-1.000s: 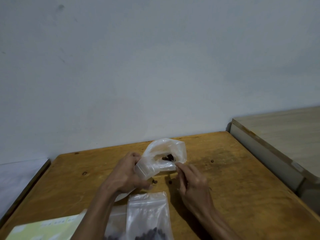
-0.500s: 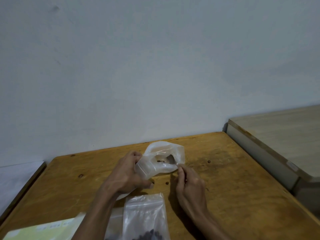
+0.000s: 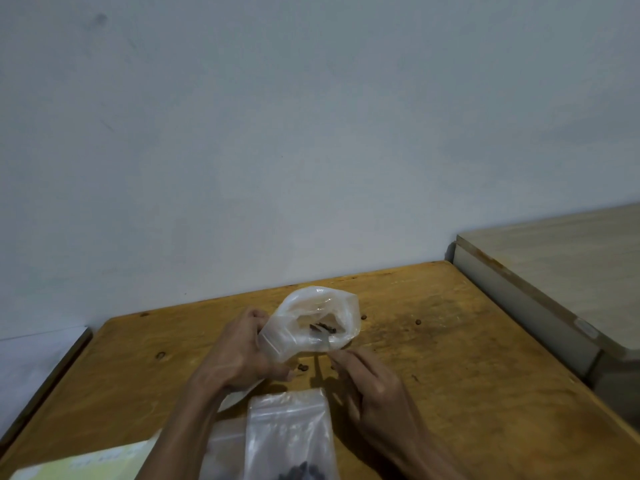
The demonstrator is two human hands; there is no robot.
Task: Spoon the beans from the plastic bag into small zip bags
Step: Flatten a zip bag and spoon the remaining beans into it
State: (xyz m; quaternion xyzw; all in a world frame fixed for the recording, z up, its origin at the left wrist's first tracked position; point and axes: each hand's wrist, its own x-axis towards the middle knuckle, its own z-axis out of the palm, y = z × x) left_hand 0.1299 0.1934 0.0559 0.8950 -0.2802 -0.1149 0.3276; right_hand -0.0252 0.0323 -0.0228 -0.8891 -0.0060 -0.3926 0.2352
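Note:
My left hand (image 3: 239, 355) grips a crumpled translucent plastic bag (image 3: 311, 317) above the wooden table (image 3: 450, 375), its mouth turned towards me. A few dark beans (image 3: 323, 328) lie inside it. My right hand (image 3: 370, 389) is pinched at the bag's near rim, holding what looks like a small pale spoon (image 3: 320, 338) whose tip reaches into the mouth. A small zip bag (image 3: 287, 431) lies flat in front of me with dark beans (image 3: 301, 474) at its bottom. A second zip bag (image 3: 225, 445) is partly under it on the left.
Loose beans lie on the table near my fingers (image 3: 303, 367) and further back (image 3: 418, 321). A pale green sheet (image 3: 86, 465) sits at the bottom left. A lower light-wood surface (image 3: 554, 271) adjoins the table on the right. A wall stands right behind.
The bag's mouth has turned a little and the beans inside have shifted. My right hand stays pinched at the rim. My left hand keeps its grip.

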